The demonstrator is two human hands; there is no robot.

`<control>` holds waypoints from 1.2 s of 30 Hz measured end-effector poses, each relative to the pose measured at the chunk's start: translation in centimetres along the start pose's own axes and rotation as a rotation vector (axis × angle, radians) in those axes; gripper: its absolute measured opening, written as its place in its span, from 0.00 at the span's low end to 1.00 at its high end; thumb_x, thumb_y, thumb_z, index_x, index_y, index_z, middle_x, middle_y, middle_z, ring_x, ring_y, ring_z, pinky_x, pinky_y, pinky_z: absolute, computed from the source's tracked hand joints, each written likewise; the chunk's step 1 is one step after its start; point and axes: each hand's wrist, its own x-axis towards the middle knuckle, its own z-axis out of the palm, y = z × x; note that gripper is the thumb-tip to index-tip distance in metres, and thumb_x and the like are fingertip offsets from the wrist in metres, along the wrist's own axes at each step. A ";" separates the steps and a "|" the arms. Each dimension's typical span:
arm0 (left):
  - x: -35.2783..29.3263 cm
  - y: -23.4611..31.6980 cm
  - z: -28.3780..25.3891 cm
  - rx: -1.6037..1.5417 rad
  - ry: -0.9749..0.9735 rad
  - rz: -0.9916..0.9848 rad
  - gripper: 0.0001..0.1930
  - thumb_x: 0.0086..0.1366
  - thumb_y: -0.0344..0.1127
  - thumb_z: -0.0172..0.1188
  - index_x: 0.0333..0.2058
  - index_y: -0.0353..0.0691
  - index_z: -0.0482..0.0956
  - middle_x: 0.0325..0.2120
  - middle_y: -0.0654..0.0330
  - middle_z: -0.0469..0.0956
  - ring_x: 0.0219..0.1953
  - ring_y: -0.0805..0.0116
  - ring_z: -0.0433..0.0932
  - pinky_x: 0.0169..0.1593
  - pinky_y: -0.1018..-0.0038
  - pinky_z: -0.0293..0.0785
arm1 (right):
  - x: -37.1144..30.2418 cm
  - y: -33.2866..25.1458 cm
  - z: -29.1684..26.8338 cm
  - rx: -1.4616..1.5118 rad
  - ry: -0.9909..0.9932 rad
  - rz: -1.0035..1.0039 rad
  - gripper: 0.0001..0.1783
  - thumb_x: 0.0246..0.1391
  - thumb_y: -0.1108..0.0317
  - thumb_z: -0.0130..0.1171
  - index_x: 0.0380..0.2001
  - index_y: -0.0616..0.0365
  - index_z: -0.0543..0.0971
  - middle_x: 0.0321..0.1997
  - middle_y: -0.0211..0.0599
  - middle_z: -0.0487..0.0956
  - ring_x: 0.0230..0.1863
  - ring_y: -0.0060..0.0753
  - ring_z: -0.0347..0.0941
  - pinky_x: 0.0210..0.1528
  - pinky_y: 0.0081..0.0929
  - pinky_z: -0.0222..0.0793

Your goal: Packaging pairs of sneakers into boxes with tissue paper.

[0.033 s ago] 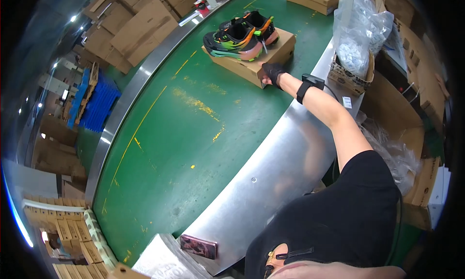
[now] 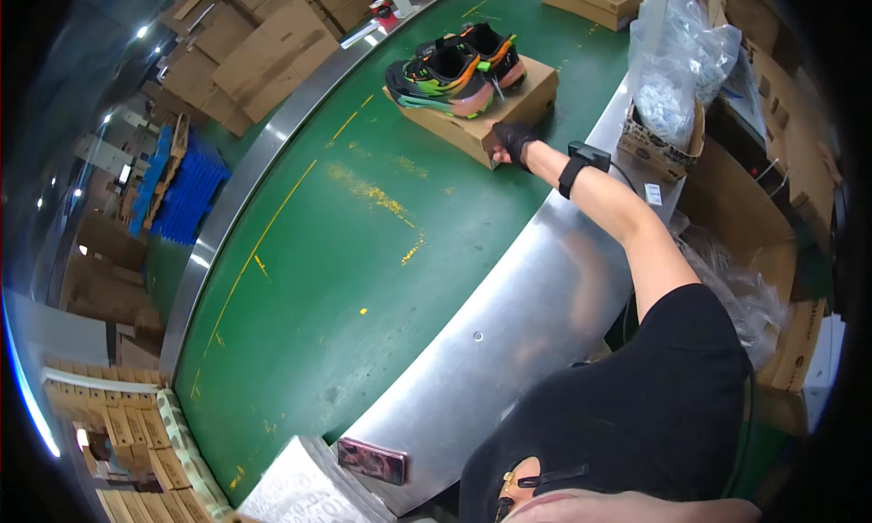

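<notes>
Fingers (image 2: 509,141) of right hand (image 2: 516,145), black-gloved, clamped on near corner of cardboard box (image 2: 472,114) — box sits on green belt (image 2: 363,241), 2 sneakers (image 2: 454,69) on top. Box long axis runs up-right, away from hand. Left hand out of view.

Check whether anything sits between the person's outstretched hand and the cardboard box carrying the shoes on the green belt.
Nothing visible does. The right hand, in a dark glove, already touches the near corner of the cardboard box on the green belt. The pair of shoes sits on top, clear of the hand.
</notes>
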 end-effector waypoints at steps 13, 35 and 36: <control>-5.7 -0.8 -3.7 0.102 0.169 0.238 0.22 0.58 0.47 0.49 0.47 0.40 0.63 0.41 0.57 0.67 0.45 0.62 0.65 0.47 0.64 0.61 | -24.9 3.8 5.5 -0.599 -0.838 0.306 0.16 0.50 0.59 0.55 0.35 0.61 0.71 0.25 0.46 0.76 0.23 0.34 0.73 0.23 0.24 0.70; -2.0 -18.8 7.3 0.703 -0.432 -0.366 0.23 0.58 0.44 0.54 0.43 0.29 0.66 0.36 0.51 0.72 0.37 0.59 0.75 0.37 0.66 0.74 | -14.3 -12.0 8.5 -1.177 -0.439 -1.075 0.24 0.37 0.48 0.58 0.14 0.62 0.75 0.16 0.46 0.74 0.20 0.42 0.69 0.27 0.33 0.64; -1.3 -20.3 8.4 0.705 -0.436 -0.367 0.23 0.58 0.44 0.54 0.43 0.29 0.66 0.36 0.51 0.72 0.37 0.59 0.75 0.37 0.66 0.74 | -12.3 -13.4 6.9 -1.191 -0.462 -1.134 0.25 0.39 0.47 0.56 0.13 0.62 0.74 0.15 0.48 0.72 0.19 0.44 0.68 0.26 0.34 0.64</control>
